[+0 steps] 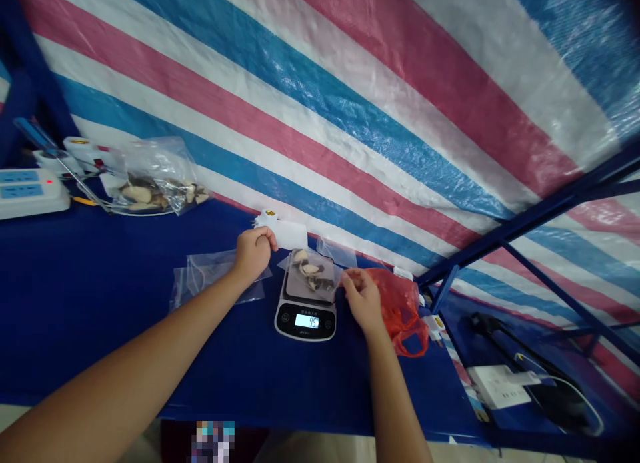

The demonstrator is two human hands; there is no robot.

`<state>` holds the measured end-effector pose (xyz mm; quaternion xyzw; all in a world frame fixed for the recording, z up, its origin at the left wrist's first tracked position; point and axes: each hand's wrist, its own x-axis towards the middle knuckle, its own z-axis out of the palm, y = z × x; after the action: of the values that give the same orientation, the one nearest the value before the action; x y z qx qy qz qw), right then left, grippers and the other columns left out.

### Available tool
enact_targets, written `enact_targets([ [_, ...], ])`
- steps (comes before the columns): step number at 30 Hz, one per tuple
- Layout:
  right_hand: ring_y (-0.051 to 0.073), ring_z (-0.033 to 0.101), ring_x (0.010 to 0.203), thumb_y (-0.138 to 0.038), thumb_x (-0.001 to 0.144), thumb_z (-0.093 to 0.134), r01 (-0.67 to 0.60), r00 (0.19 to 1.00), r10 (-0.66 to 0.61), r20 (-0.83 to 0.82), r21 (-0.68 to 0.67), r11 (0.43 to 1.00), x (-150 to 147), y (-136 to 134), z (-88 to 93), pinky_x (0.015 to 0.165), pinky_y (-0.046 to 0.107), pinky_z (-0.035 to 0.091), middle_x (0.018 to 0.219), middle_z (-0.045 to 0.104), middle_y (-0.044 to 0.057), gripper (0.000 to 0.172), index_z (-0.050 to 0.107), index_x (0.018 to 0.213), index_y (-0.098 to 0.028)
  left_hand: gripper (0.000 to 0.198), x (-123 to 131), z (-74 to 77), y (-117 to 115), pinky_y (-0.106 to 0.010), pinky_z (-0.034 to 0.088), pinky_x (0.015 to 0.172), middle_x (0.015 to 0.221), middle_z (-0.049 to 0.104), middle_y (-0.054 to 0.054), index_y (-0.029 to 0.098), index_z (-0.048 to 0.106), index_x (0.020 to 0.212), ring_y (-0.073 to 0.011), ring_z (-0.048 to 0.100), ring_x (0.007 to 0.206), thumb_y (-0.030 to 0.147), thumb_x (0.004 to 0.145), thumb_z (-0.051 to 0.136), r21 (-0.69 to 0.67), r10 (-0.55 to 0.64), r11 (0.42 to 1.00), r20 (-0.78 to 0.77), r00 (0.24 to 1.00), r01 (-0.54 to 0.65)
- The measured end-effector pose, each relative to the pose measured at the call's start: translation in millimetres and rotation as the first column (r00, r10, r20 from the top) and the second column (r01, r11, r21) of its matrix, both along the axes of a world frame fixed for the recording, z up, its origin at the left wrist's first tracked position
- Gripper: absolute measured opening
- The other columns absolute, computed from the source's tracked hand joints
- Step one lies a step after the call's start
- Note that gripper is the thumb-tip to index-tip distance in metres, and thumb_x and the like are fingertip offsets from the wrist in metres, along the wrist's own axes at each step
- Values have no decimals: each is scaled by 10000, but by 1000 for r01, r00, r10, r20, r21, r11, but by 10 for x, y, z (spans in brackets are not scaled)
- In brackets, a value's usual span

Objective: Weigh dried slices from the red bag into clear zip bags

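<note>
A small kitchen scale (306, 322) stands on the blue table with its display lit; the digits are too blurred to read surely. On its pan lies a clear plastic bag (325, 284) holding dark and pale dried slices (311, 270). My right hand (364, 298) pinches the bag's right edge between thumb and fingers. My left hand (254, 253) is closed, fingers curled, up and left of the pan beside a white plug adapter (267, 218) and a white slip (291, 235); what it holds, if anything, is hidden. Under my left wrist lie flat clear bags (200, 276).
A red plastic bag (397, 306) lies beside my right hand. At the back left are a larger clear bag of slices (155, 183) and a power strip (30, 193). Striped sheeting (300, 116) hangs behind the table (100, 303); blue frame bars (500, 233) run along the right.
</note>
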<state>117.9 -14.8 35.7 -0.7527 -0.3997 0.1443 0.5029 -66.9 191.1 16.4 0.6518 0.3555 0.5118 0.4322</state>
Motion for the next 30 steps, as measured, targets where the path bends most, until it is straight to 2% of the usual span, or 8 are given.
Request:
enact_targets([
  [2, 151, 544, 544, -498, 849, 669, 9, 998, -8, 69, -19, 1000, -83, 110, 35, 545, 263, 406, 653, 667, -2, 330, 630, 980, -198, 202, 4, 3, 7, -328, 447, 669, 561, 638, -5, 233, 570, 530, -192, 594, 622, 184, 625, 399, -6, 7, 1000, 21, 1000, -7],
  [4, 174, 601, 610, -431, 851, 654, 5, 989, -6, 149, 13, 1000, -135, 210, 152, 605, 282, 449, 714, 697, 20, 256, 644, 955, -197, 194, 3, 22, 8, -324, 447, 662, 556, 629, -5, 232, 564, 529, -192, 590, 623, 186, 627, 403, -27, 9, 1000, 44, 999, -8],
  [7, 194, 661, 749, -373, 890, 607, -91, 943, 71, 324, 45, 995, -202, 296, 514, 713, 298, 484, 864, 739, 46, 198, 683, 965, -206, 180, -3, 50, 13, -321, 448, 653, 552, 620, -9, 232, 555, 528, -191, 582, 616, 190, 631, 413, -49, 11, 999, 63, 998, -8],
  [10, 193, 680, 815, -312, 940, 552, -268, 824, 258, 505, -55, 962, -295, 306, 969, 756, 293, 488, 947, 750, 45, 196, 708, 1020, -223, 171, -2, 38, 38, -319, 450, 661, 572, 624, -9, 230, 557, 547, -189, 584, 622, 200, 648, 422, -59, 6, 998, 91, 996, -1],
  [14, 190, 682, 836, -228, 952, 509, -332, 660, 365, 657, -180, 926, -415, 298, 1378, 756, 287, 484, 982, 750, 44, 227, 725, 1020, -227, 172, 13, -11, 73, -307, 440, 656, 607, 628, -10, 225, 567, 584, -183, 586, 641, 215, 679, 425, -79, -5, 997, 132, 991, 16],
  [18, 169, 663, 776, -121, 899, 489, -353, 562, 447, 696, -288, 890, -471, 326, 1542, 730, 272, 461, 911, 741, 23, 259, 718, 973, -217, 168, 27, -35, 74, -298, 429, 659, 630, 628, -10, 219, 575, 609, -176, 577, 654, 206, 685, 426, -88, 2, 996, 140, 990, 11],
  [24, 168, 662, 816, -42, 847, 442, -361, 515, 502, 695, -355, 862, -567, 339, 1706, 754, 263, 457, 916, 728, 16, 322, 696, 949, -210, 147, 38, -56, 61, -298, 428, 675, 653, 624, -2, 221, 575, 647, -172, 572, 664, 196, 694, 438, -86, -5, 996, 145, 989, 18],
  [30, 167, 657, 836, 9, 799, 437, -333, 470, 554, 687, -443, 832, -636, 333, 1730, 764, 262, 446, 919, 725, 14, 352, 692, 914, -203, 141, 53, -80, 49, -294, 429, 679, 673, 632, 1, 219, 578, 671, -168, 580, 672, 195, 706, 444, -61, -39, 997, 145, 989, 49],
])
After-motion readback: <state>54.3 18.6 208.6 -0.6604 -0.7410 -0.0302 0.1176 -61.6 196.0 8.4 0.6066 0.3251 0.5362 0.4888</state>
